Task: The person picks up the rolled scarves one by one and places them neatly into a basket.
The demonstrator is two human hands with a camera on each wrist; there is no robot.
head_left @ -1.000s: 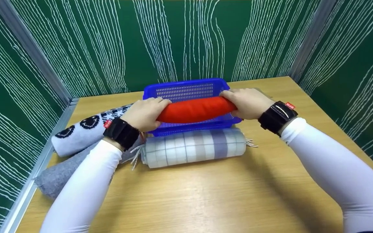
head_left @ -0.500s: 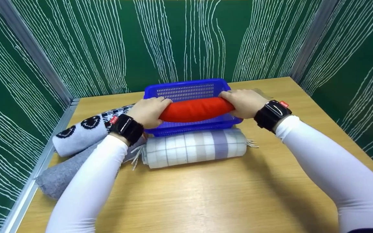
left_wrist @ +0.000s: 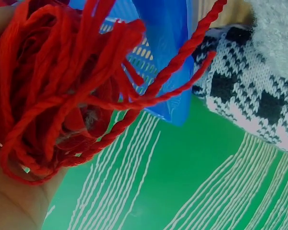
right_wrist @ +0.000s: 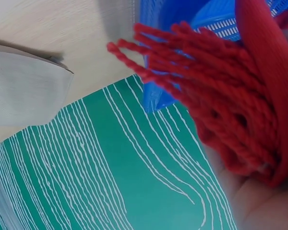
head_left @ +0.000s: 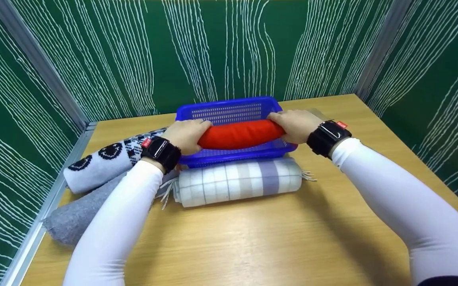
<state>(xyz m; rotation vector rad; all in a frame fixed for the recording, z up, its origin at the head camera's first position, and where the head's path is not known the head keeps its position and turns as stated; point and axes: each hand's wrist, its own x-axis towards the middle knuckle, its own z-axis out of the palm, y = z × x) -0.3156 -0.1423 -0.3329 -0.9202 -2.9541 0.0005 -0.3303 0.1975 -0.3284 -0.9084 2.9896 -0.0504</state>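
Left hand (head_left: 186, 136) and right hand (head_left: 297, 125) each grip one end of the red roll (head_left: 240, 134) – fingers curled – over the blue basket (head_left: 229, 109)

I see red roll (head_left: 240, 134): soft matt cloth, twisted yarn fringe (left_wrist: 149, 91) at ends. Blue basket (head_left: 229, 109): glossy perforated plastic. Checked roll (head_left: 239, 181): smooth woven cloth, fringed. Smiley roll (head_left: 101, 161): coarse patterned knit. Grey roll (head_left: 76, 216): fuzzy felt-like cloth. Table (head_left: 253, 238): smooth wood-grain, slight sheen. My sleeves (head_left: 117, 222): smooth white stretch fabric.
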